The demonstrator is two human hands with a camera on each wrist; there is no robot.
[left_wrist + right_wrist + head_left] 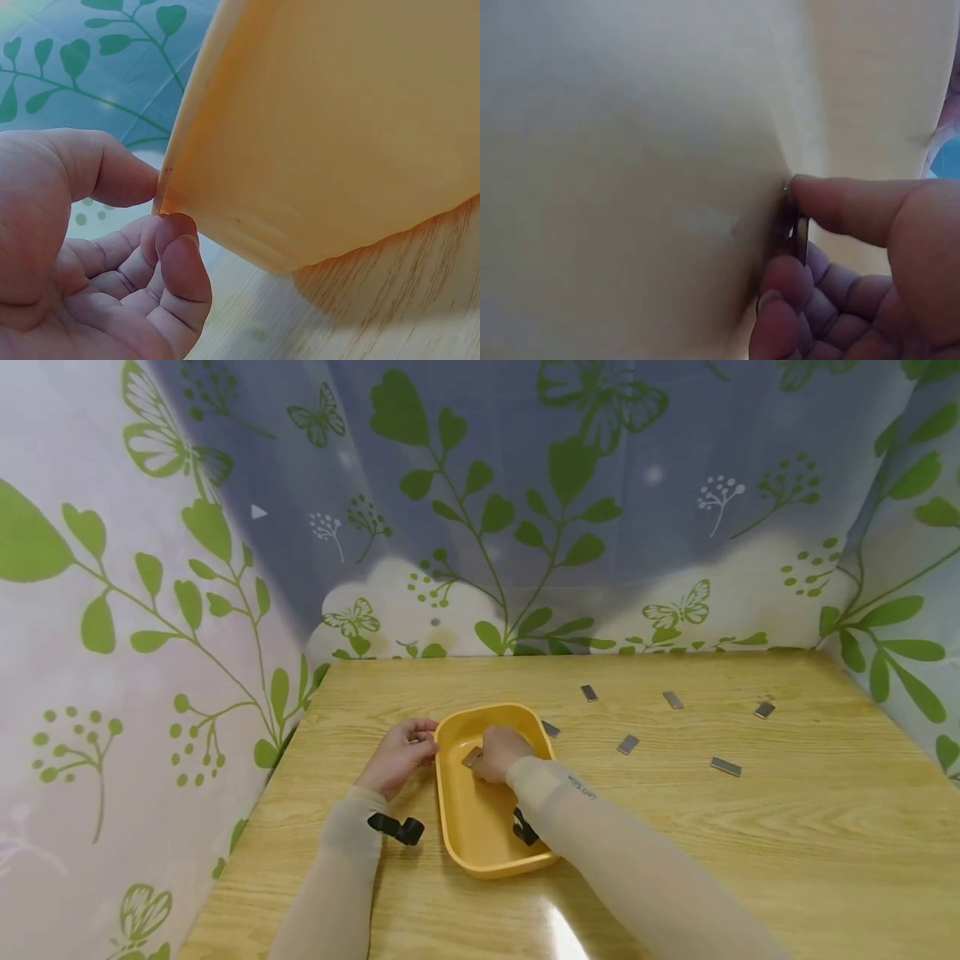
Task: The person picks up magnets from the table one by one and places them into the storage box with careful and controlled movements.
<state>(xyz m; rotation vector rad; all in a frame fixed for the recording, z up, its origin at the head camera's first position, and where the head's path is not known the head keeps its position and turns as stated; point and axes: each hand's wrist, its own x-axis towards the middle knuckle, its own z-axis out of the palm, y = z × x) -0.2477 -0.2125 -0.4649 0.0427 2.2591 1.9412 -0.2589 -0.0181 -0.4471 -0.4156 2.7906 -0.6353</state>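
Observation:
A yellow plastic tub stands on the wooden table in the head view. My left hand is at its left side, and in the left wrist view thumb and fingertips pinch the rim of the tub's wall. Inside the tub, toward its far end, my right hand reaches down. Its thumb and fingers pinch a small flat metal piece close to the tub's floor. A grey rectangular piece shows just left of the right fingers in the head view.
Several similar grey metal pieces lie scattered to the right of the tub, among them one piece nearby and a longer one farther right. One more piece lies right against the tub's far right side. A leaf-patterned curtain hangs behind the table.

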